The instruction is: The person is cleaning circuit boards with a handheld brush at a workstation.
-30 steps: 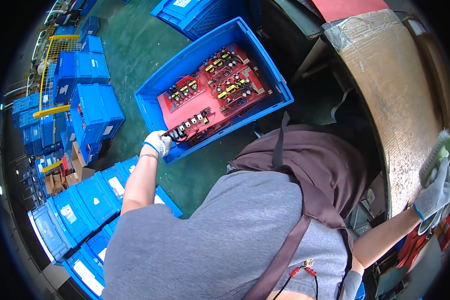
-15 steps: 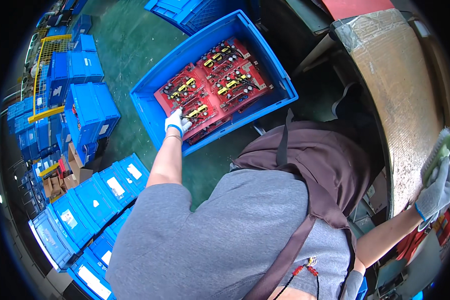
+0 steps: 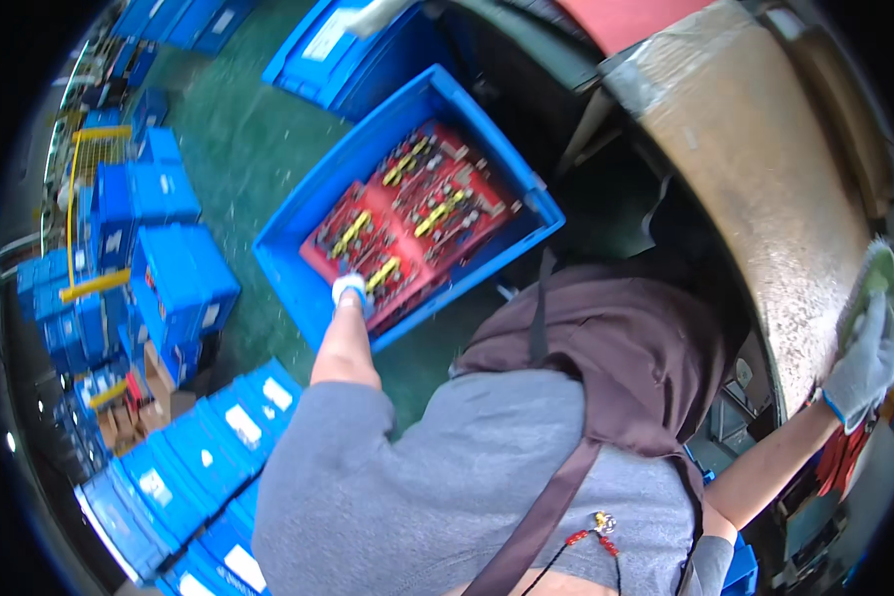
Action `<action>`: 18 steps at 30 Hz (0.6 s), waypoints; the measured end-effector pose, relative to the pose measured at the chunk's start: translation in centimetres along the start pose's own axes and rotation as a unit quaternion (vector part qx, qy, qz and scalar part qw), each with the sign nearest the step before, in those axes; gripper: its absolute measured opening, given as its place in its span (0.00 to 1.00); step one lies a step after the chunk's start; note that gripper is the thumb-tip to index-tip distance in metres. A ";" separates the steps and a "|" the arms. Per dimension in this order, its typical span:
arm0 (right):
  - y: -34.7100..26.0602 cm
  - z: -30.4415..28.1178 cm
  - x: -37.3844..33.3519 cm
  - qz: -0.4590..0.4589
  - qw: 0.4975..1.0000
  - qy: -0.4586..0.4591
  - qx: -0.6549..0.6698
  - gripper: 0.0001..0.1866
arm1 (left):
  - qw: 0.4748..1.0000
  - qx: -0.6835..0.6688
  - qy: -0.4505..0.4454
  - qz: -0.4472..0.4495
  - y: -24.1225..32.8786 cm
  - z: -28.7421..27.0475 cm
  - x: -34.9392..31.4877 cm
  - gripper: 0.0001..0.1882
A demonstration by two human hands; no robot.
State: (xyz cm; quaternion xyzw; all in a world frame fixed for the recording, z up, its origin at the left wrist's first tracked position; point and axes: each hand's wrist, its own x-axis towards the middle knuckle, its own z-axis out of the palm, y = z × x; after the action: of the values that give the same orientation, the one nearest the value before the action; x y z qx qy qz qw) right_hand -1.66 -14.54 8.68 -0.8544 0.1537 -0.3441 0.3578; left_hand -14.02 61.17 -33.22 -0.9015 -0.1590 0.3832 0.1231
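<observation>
Inside a blue plastic bin (image 3: 303, 318) lie several red circuit boards (image 3: 440, 212) with yellow and dark components, set on red sheeting. My left hand (image 3: 351, 290), in a white glove, reaches over the bin's near-left side and is at the nearest board's corner. Blur and the angle hide its fingers, so I cannot see whether it grips the board. Out at the far right, my right hand (image 3: 862, 368), in a grey glove, is closed on a green scrubbing brush (image 3: 872, 288) with pale bristles. The brush is raised beside the worn workbench.
A worn brown workbench (image 3: 730, 129) runs along the right, with a red surface (image 3: 626, 20) beyond it. Another blue bin (image 3: 343, 60) stands behind the boards' bin. Stacked blue crates (image 3: 184, 283) and lidded boxes (image 3: 204, 452) line the left over a green floor (image 3: 219, 129).
The view has shifted, so the bin and crates appear lower. My left hand stays at the same board's corner and now looks blurred. My right hand still holds the brush.
</observation>
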 end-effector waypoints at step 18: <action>3.2 0.8 -1.5 -0.180 0.952 0.046 -0.245 0.14 | 0.787 -0.432 0.429 -0.096 3.1 -24.8 -4.4 0.27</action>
State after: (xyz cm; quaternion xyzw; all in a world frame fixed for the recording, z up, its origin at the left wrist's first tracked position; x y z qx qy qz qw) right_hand -2.21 -15.59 5.24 -0.9127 0.0933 -0.3931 0.0621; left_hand 1.80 54.14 -14.64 -0.9123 -0.3240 -0.1660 -0.1876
